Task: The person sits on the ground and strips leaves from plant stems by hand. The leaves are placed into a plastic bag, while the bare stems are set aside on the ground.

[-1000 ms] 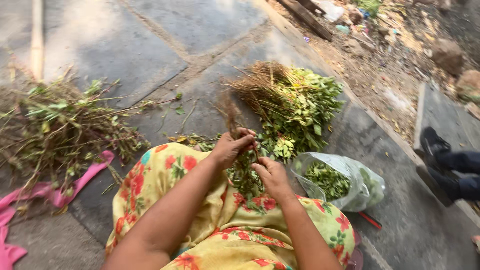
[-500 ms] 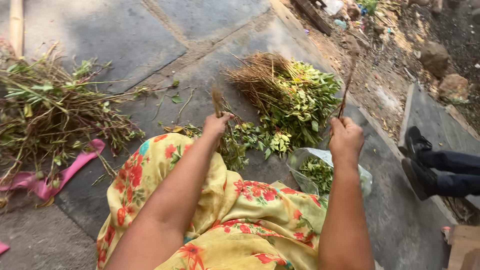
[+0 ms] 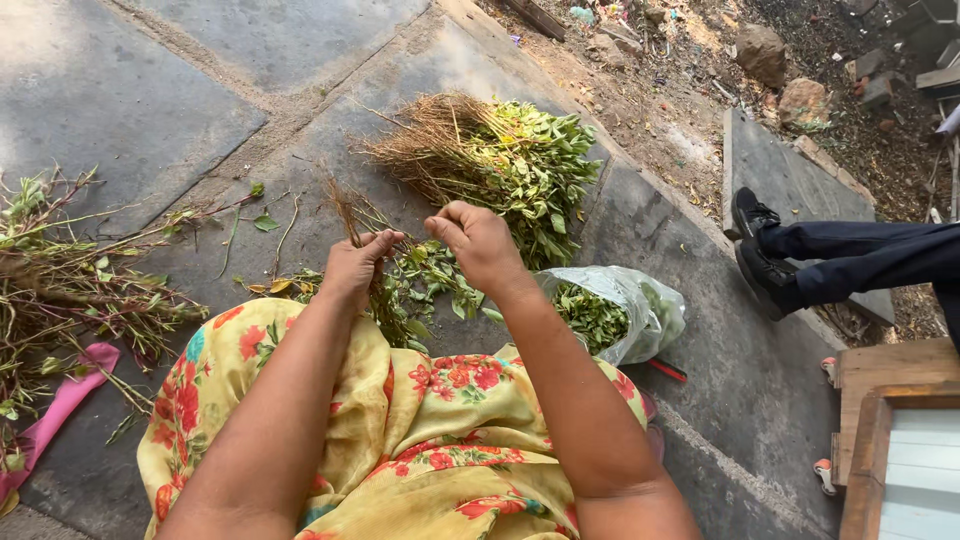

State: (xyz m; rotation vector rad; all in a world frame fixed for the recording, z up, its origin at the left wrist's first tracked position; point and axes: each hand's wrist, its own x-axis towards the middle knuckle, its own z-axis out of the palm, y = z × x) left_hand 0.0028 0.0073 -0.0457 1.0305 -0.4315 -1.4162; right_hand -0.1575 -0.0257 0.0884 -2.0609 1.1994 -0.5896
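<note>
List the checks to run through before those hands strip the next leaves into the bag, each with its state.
1. Left hand grips the stalks: ok.
2. Right hand pinches the leafy sprig: ok.
3. Plastic bag mouth open, leaves inside: ok.
4. Fresh bundle lies ahead on the paving, apart from both hands: ok.
5. Another person's shoes clear of the bag: ok.
6. Room left in bag: cannot tell.

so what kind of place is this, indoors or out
Outdoors, probably a paved yard or lane edge. The stone slab ground runs beside a strip of bare dirt with rocks, and a leafy plant bundle lies on the slabs in front of both hands.
</note>
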